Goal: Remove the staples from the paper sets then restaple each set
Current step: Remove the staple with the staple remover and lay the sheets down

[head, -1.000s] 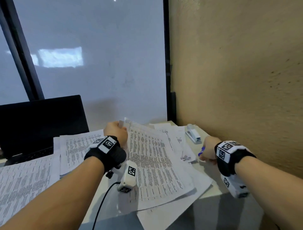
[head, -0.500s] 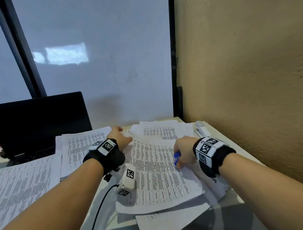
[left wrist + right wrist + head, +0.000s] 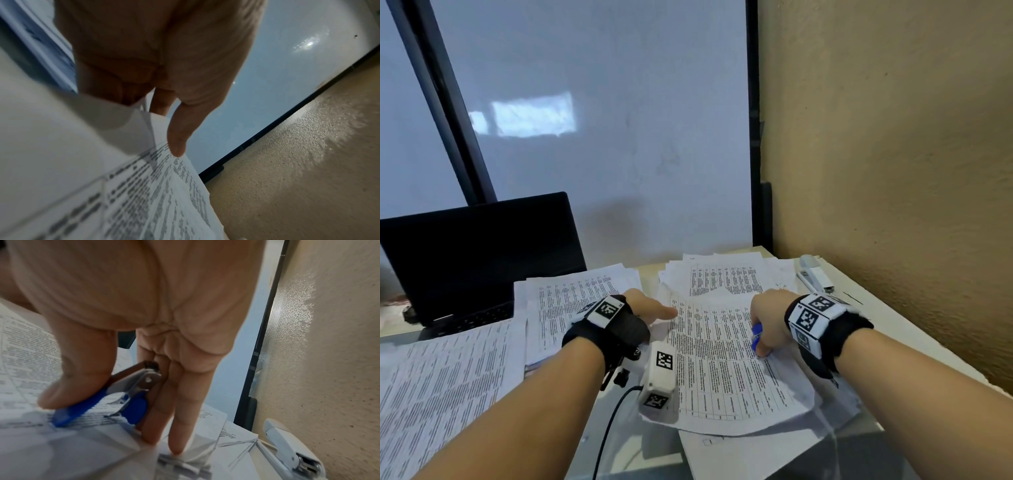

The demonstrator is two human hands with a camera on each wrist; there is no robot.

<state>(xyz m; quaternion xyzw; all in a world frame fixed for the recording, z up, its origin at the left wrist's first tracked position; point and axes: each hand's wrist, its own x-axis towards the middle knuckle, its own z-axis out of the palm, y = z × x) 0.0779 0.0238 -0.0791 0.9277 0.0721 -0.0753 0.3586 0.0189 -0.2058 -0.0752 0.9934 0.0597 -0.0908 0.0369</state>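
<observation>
A printed paper set (image 3: 722,359) lies tilted in the middle of the table, on top of other sheets. My left hand (image 3: 654,306) pinches its top left corner. In the left wrist view the thumb (image 3: 176,142) lies on the printed sheet (image 3: 154,194) and a finger sits behind it. My right hand (image 3: 763,329) rests on the set's right side and grips a blue staple remover (image 3: 756,334). The right wrist view shows the remover (image 3: 98,404) between thumb and fingers, its metal claws down on the paper (image 3: 24,369). A white stapler (image 3: 813,274) lies at the far right by the wall.
A black laptop (image 3: 476,253) stands open at the back left. More printed stacks lie at the left (image 3: 431,383), left of centre (image 3: 571,301) and behind (image 3: 726,277). A beige wall (image 3: 893,171) closes off the right side. The stapler (image 3: 287,449) sits just right of my right hand.
My right hand has moved left from beside the stapler onto the paper set, with the blue remover in it. The left hand has come down and the lifted sheets lie flatter.
</observation>
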